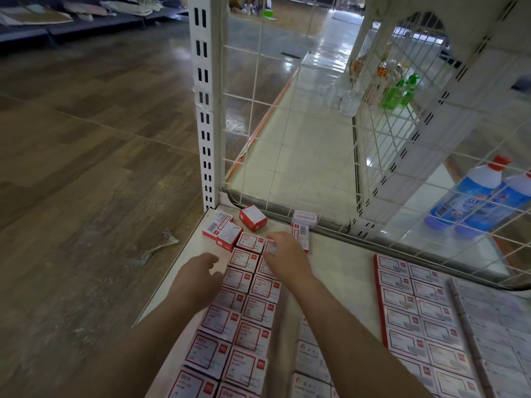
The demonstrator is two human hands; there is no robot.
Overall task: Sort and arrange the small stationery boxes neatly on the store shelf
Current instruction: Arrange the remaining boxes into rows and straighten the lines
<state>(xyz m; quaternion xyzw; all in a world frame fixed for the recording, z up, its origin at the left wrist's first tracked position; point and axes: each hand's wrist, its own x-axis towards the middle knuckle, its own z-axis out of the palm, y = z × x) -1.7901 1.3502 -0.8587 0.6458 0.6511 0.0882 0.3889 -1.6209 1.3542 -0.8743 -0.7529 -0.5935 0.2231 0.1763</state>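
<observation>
Two columns of small red-and-white paper clip boxes (pixel 253 307) run front to back on the cream shelf (pixel 339 254). My right hand (pixel 283 255) lies over the far end of the right column, fingers curled down onto a box (pixel 270 247) there. My left hand (pixel 201 270) hovers just left of the left column, fingers loosely curled, holding nothing. Three loose boxes lie skewed at the shelf's back left corner: two touching (pixel 222 231) and one tilted (pixel 253 217). A pale box (pixel 304 217) sits on top of an upright one near the wire back.
A larger block of similar boxes (pixel 416 311) fills the shelf's right side, with grey-white packs (pixel 497 326) beyond. A white wire grid (pixel 287 110) closes the back; blue bottles (pixel 471 196) stand behind it. Wood floor lies left of the slotted upright post (pixel 205 110).
</observation>
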